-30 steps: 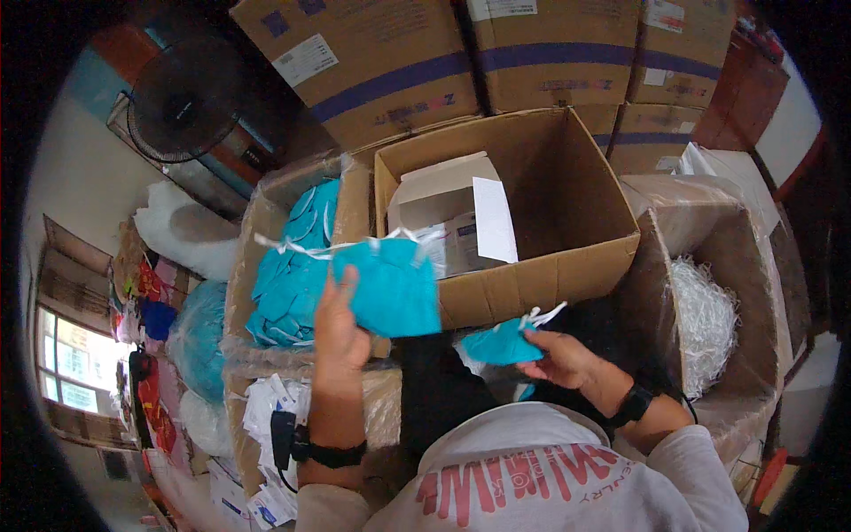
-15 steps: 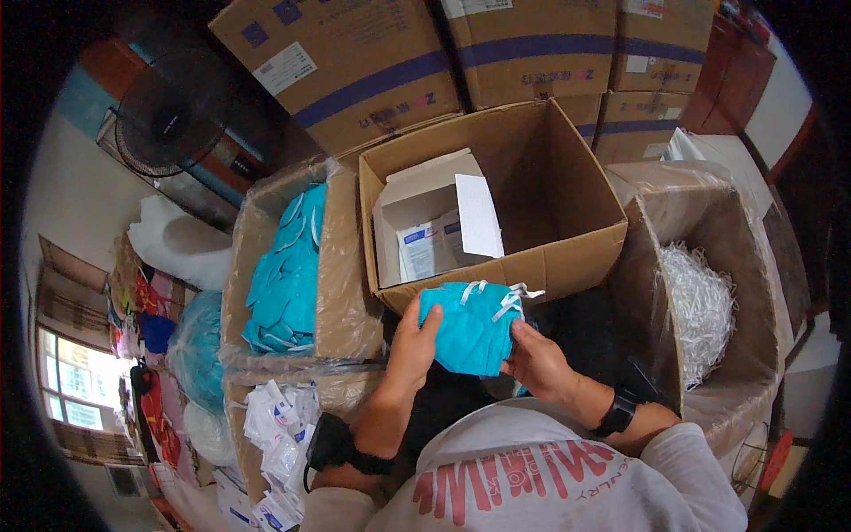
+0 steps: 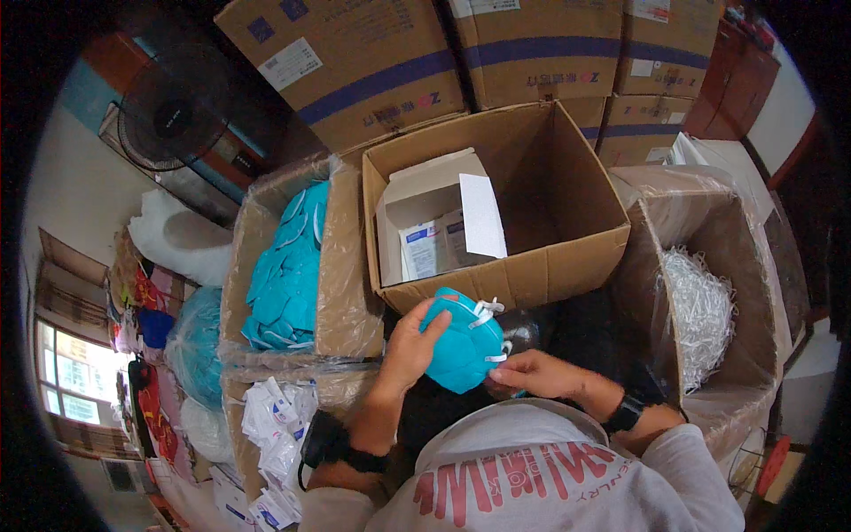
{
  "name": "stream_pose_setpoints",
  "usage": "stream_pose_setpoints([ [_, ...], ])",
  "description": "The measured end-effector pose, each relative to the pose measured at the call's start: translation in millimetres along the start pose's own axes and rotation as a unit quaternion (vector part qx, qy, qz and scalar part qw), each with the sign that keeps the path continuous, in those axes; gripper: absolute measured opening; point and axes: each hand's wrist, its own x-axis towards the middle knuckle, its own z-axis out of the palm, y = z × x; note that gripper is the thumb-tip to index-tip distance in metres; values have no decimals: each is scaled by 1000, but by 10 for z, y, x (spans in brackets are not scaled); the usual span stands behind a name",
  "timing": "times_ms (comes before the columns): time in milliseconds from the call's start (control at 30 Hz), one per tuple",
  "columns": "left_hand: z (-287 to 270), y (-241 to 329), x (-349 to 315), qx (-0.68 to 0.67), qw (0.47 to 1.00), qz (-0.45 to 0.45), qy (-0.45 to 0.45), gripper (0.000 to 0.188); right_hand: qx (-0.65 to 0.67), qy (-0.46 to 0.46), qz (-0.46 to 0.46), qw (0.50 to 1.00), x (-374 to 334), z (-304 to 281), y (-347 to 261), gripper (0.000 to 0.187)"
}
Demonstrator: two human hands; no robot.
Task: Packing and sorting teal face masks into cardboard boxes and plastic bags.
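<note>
In front of my chest I hold a teal folded face mask (image 3: 459, 350), tilted, with white strap ends (image 3: 484, 312) showing on its right edge. My left hand (image 3: 409, 344) is closed on the mask's left side, thumb over the front. My right hand (image 3: 542, 376) pinches at the lower right edge, by a white strap end; its exact grip is partly hidden. Just beyond the mask stands a large cardboard box (image 3: 567, 257). Inside it, on the left, sits a smaller open carton (image 3: 390, 197) holding white packets (image 3: 422, 248).
To the left, a plastic-lined box (image 3: 341, 293) holds many teal masks (image 3: 284, 284). Nearer, white packets (image 3: 275, 417) fill another box. At right, a lined box (image 3: 745, 363) contains white elastic straps (image 3: 696, 319). Sealed cartons (image 3: 541, 66) are stacked behind; a fan (image 3: 173, 115) stands far left.
The mask has turned from lying level to tilted, with its strap edge facing right. My right hand has shifted slightly down and left, into a pinch at the mask's lower right edge.
</note>
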Motion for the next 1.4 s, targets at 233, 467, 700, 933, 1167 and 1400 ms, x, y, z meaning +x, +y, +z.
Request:
stream_pose_setpoints([
  [233,-23,238,-80,203,966,136,-82,30,-309,251,-400,826,7,-35,-666,32],
  [467,58,182,-147,222,962,158,5,40,-276,160,-275,907,196,126,-561,21],
  [700,76,45,-184,75,993,88,-26,41,-46,268,-277,922,349,214,-262,21],
  [933,86,-115,-186,55,995,87,6,33,-5,223,-259,940,372,211,-86,22],
  [1167,-159,0,-145,169,980,101,-39,31,-164,189,-283,926,285,130,-265,17],
  [1400,190,400,69,451,853,255,60,26,-304,289,-372,828,328,321,-475,15],
])
